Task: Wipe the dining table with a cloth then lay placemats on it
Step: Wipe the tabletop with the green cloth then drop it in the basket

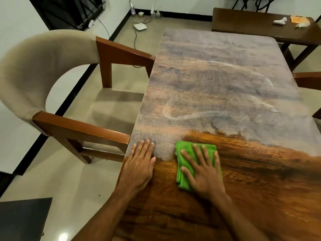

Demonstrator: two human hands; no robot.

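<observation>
A long wooden dining table (pixel 225 80) stretches away from me. Its far part looks dull and grey with dust and streaks, while the near strip shows dark, glossy wood. A folded green cloth (pixel 185 153) lies on the table at the border between the two. My right hand (pixel 203 173) presses flat on the cloth with fingers spread. My left hand (pixel 140 164) rests flat on the bare wood near the left edge, beside the cloth, holding nothing. No placemats are in view.
A chair (pixel 52 70) with a beige curved back and wooden arms stands against the table's left side. A dark wooden bench (pixel 251 23) holding small items sits beyond the far end. Another chair's arm (pixel 307 80) shows at the right. Cables and a white box (pixel 139 26) lie on the floor.
</observation>
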